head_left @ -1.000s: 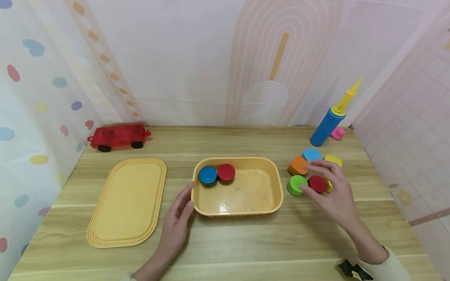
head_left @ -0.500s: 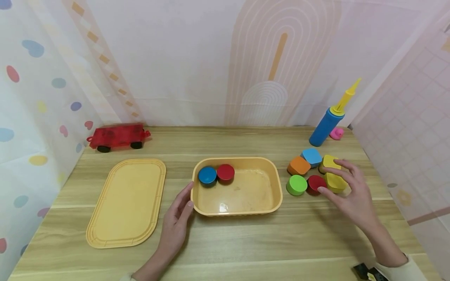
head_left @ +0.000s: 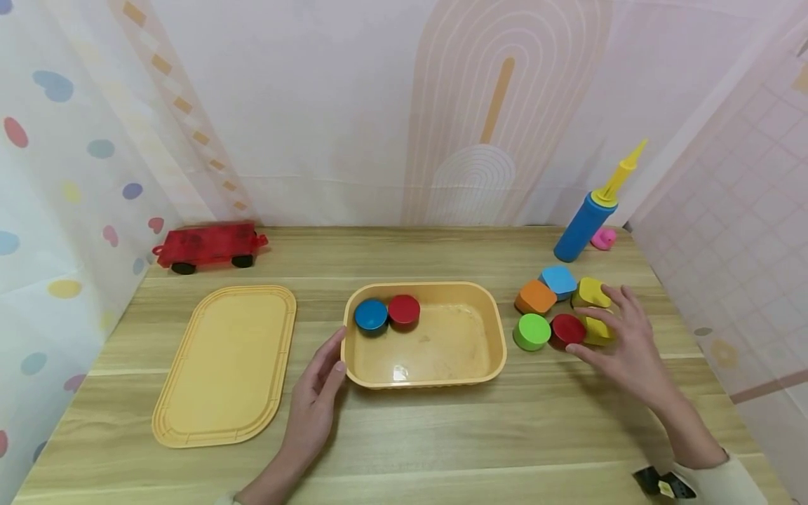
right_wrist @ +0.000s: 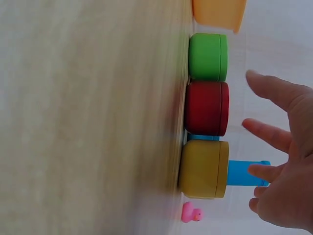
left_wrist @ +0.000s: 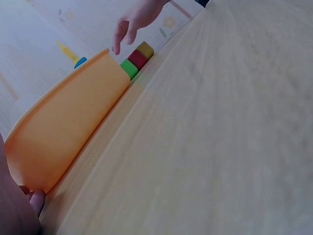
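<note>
My left hand (head_left: 315, 393) rests against the left end of a shallow yellow-orange tub (head_left: 426, 384), fingertips at its wall. Inside the tub stand a round blue block (head_left: 371, 314) and a round red block (head_left: 404, 309). Over the cluster on the right hovers my right hand (head_left: 628, 351), fingers spread and holding nothing; the right wrist view shows a gap between it and the blocks. Below its thumb lies a dark red block (right_wrist: 205, 108), flanked by a green one (head_left: 532, 331) and a yellow one (right_wrist: 201, 169). Another yellow block (head_left: 590, 291), an orange one (head_left: 535, 297) and a light blue one (head_left: 558, 282) sit behind.
A flat yellow lid (head_left: 227, 365) lies left of the tub, with a red toy wagon (head_left: 211, 245) behind it. A blue and yellow hand pump (head_left: 583, 228) stands at the back right beside a pink toy duck (head_left: 604, 239). Patterned cloth (head_left: 328, 112) backs the table.
My right hand has moved right from over the green block to over the dark red and yellow blocks, then slightly back left. The left hand stays at the tub.
</note>
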